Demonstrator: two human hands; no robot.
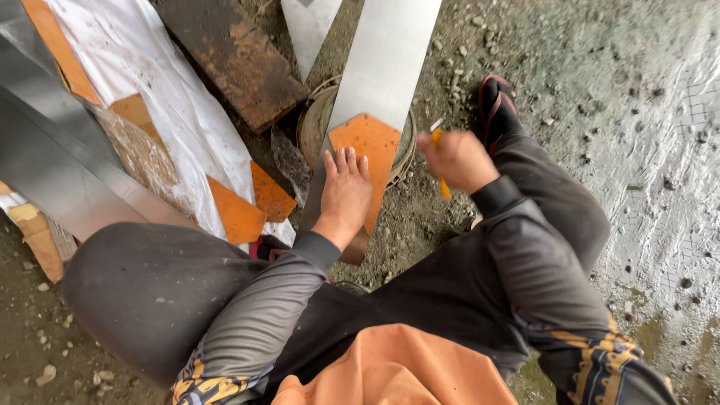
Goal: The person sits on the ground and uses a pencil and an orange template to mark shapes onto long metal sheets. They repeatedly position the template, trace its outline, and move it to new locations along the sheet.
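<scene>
Nearest the camera: an orange cloth garment [390, 371] at the lap, with dark-sleeved arms and dark trousers spreading to either side, the person squatting low over the dirt floor [450, 210]. Left hand [345, 191] lies flat, fingers spread, pressing on an orange pointed card template [373, 150] that sits on a long grey sheet-metal strip [382, 67]; the template's point faces away from the person, its edges just inside the strip's width. Right hand [457, 159] is closed around a thin yellow-orange pencil-like marker [439, 161], held just beside the template's right edge, slightly off the strip. The strip rests across a round rusty metal can rim [311, 124] and runs on out of the top of the frame. Left of the strip: two loose orange card pieces [251, 206] overlapping on a white plastic sheet [157, 82], close to the left knee, little room there. More orange card shows further left, partly hidden, count unclear. A second narrow grey metal strip [307, 26] lies beyond the can, and wide grey metal sheets [52, 150] at far left. A rusty brown metal plate [236, 56] lies at top. One black shoe with red trim [496, 105] sits right of the can. Open wet gravelly ground [637, 150] to the right gives free room.
</scene>
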